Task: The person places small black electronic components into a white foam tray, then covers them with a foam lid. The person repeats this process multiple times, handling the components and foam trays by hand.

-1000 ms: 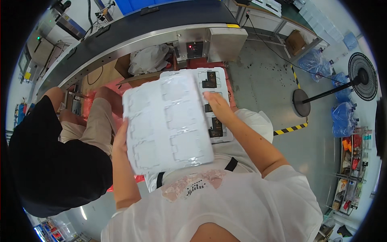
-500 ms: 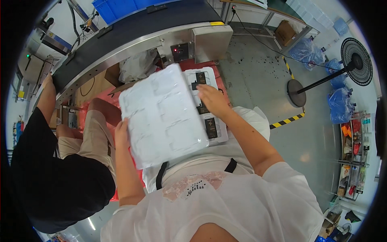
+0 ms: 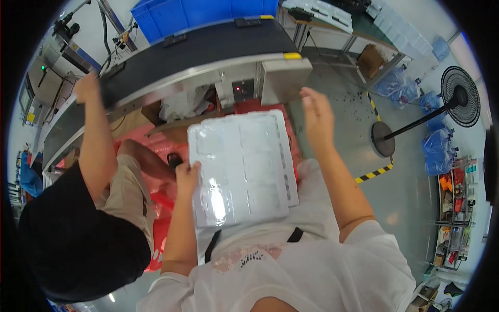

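A white moulded plastic tray [image 3: 236,164] with shallow recesses lies across my lap, its surface shiny with reflected light. My left hand [image 3: 187,178] is closed on its left edge. Under it, a second white tray [image 3: 293,190] shows as a strip along the right side, with dark edges of black packs just visible; the rest is covered. My right hand [image 3: 318,119] is raised to the right of the trays, close to the metal box on the conveyor frame. Its fingers are stretched out, and I see nothing in them.
A black conveyor belt [image 3: 208,44] crosses ahead with flat black items on it; a blue crate [image 3: 202,18] stands behind. At the left, a co-worker in a black top [image 3: 78,229] reaches over the belt. A standing fan [image 3: 383,138] is at the right, beside yellow-black floor tape.
The white tray has swung right and now covers most of the tray beneath. My right hand has left the black packs and risen up and right. The co-worker's arm has moved over the belt.
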Tool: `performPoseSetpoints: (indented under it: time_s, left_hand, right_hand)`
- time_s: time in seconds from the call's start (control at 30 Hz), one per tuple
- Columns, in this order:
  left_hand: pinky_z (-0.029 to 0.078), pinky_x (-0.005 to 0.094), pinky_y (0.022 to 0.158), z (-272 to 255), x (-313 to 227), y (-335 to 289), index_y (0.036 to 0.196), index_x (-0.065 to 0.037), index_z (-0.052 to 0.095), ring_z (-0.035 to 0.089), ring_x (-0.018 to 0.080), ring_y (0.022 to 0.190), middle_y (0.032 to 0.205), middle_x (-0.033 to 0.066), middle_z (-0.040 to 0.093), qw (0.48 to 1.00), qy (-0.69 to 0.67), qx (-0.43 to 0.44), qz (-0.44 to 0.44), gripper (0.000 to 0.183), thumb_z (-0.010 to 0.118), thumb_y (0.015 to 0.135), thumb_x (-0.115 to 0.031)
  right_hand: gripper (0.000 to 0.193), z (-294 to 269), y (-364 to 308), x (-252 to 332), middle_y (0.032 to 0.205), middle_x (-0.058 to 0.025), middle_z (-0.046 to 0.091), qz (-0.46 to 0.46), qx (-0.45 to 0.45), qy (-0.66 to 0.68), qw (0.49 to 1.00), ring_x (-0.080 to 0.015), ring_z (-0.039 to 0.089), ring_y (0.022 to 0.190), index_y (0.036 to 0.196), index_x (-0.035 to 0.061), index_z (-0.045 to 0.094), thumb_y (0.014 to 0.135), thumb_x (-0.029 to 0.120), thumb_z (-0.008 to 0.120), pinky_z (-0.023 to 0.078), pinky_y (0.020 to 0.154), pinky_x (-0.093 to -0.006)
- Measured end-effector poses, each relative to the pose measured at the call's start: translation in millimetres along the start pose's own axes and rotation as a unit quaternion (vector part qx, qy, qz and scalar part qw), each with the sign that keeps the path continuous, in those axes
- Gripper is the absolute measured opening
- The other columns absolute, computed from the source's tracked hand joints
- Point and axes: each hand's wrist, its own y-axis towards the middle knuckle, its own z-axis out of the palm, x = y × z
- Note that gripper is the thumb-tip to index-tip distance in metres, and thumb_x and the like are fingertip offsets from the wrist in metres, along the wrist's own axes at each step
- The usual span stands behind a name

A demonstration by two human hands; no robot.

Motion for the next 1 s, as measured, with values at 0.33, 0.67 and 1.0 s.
performPoseSetpoints:
  time_s: [0.33, 0.67, 1.0]
  left_hand:
    - [0.044, 0.0408, 0.085, -27.4, -189.8, 24.1, 0.108, 0.005, 0.058, 0.057, 0.0387, 0.095, 0.099, 0.0248, 0.06, 0.978, 0.053, 0.059, 0.194, 0.039, 0.063, 0.085, -0.026]
    - [0.048, 0.0335, 0.076, -6.2, -327.2, 136.1, 0.099, 0.004, 0.062, 0.062, 0.0316, 0.084, 0.091, 0.0185, 0.063, 0.877, -0.067, -0.169, 0.445, 0.017, 0.056, 0.088, -0.007]
    - [0.04, 0.0467, 0.092, 0.1, -117.5, 37.0, 0.121, 0.003, 0.049, 0.048, 0.0424, 0.108, 0.114, 0.027, 0.051, 0.967, 0.122, -0.202, 0.1, 0.042, 0.059, 0.086, -0.018]
  right_hand:
    - [0.06, 106.3, 287.7, -99.6, 0.105, -0.0267, 0.06, 0.202, -0.106, -0.204, 0.952, -0.035, 0.056, 0.106, 0.102, -0.0107, 0.06, 0.075, 0.042, 0.071, 0.041, 0.093, -0.0402]
    - [0.027, 69.5, 254.5, -41.0, 0.094, -0.0143, 0.065, 0.12, -0.002, 0.123, 0.985, -0.0225, 0.062, 0.08, 0.099, -0.0058, 0.061, 0.084, 0.016, 0.062, 0.051, 0.073, -0.0355]
    - [0.027, 121.3, -3.4, -32.9, 0.09, -0.0045, 0.063, 0.274, 0.323, 0.217, 0.88, -0.0148, 0.06, 0.075, 0.107, 0.0033, 0.06, 0.081, 0.003, 0.062, 0.049, 0.063, -0.0278]
